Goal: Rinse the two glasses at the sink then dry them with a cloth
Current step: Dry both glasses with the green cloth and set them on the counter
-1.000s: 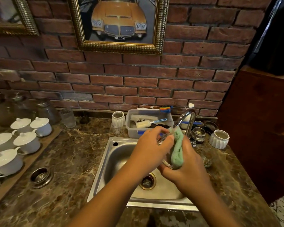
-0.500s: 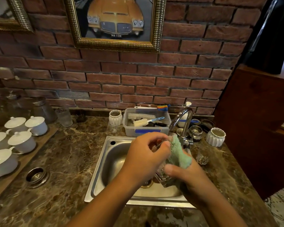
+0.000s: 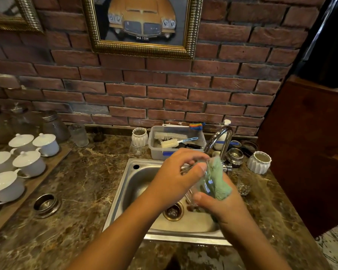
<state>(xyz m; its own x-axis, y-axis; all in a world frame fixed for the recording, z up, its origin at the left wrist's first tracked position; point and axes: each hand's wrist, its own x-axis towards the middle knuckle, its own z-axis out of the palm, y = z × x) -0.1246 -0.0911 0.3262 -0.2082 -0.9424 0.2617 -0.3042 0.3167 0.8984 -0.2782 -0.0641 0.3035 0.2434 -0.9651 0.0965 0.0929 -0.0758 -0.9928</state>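
Observation:
Over the steel sink (image 3: pixel 133 173) I hold a clear glass (image 3: pixel 200 185), tilted. My left hand (image 3: pixel 174 180) grips the glass at its upper end with curled fingers. My right hand (image 3: pixel 224 206) holds a green cloth (image 3: pixel 218 179) against the glass, the thumb lying across the glass's lower part. Much of the glass is hidden by my fingers and the cloth. A second clear glass (image 3: pixel 243 185) stands on the marble counter just right of the sink, apart from both hands.
The curved faucet (image 3: pixel 221 136) rises right behind my hands. A grey tub of brushes (image 3: pixel 176 141) and white ribbed pots (image 3: pixel 259 162) line the back. White lidded cups (image 3: pixel 28 162) sit on a tray at left. A metal ring (image 3: pixel 46 204) lies on the counter.
Both hands have come down a little from the faucet toward the basin with the glass. The cloth has shifted along the glass, which now tilts more.

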